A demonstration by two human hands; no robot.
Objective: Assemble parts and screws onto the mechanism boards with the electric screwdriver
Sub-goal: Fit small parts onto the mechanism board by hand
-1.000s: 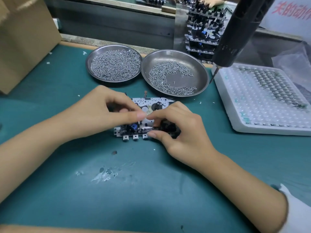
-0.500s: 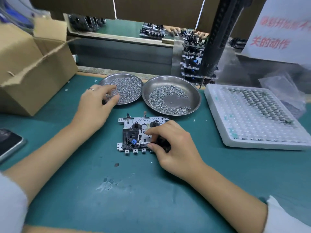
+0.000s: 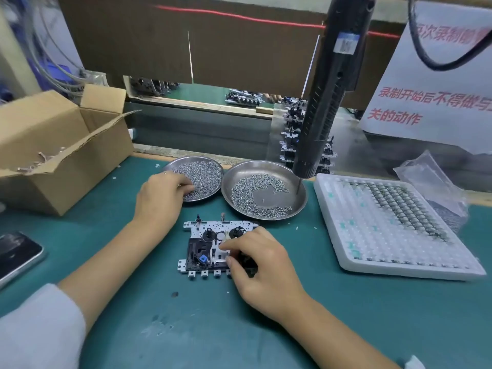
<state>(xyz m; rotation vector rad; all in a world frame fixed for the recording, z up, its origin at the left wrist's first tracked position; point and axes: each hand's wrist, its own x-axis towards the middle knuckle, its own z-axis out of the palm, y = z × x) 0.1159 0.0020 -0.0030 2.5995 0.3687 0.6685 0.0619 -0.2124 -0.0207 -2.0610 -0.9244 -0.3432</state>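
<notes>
A mechanism board (image 3: 210, 246), white metal with black parts and a small blue piece, lies flat on the green mat. My right hand (image 3: 262, 265) grips its right end, forefinger and thumb curled onto the parts there. My left hand (image 3: 162, 195) reaches into the left steel dish (image 3: 205, 162) of small screws, fingertips down in the pile; whether it pinches a screw is hidden. A second steel dish (image 3: 292, 179) of screws sits to its right. The black electric screwdriver (image 3: 327, 102) hangs above that dish, untouched.
An open cardboard box (image 3: 61, 147) stands at the left. A phone (image 3: 16, 254) lies at the left edge. A white tray (image 3: 386, 235) of small metal parts sits at the right, a plastic bag (image 3: 431, 177) behind it. Stacked boards (image 3: 292, 139) stand behind the dishes.
My left hand left the board and moved up into the left screw dish. My right hand stayed gripping the board. The view tilted upward.
</notes>
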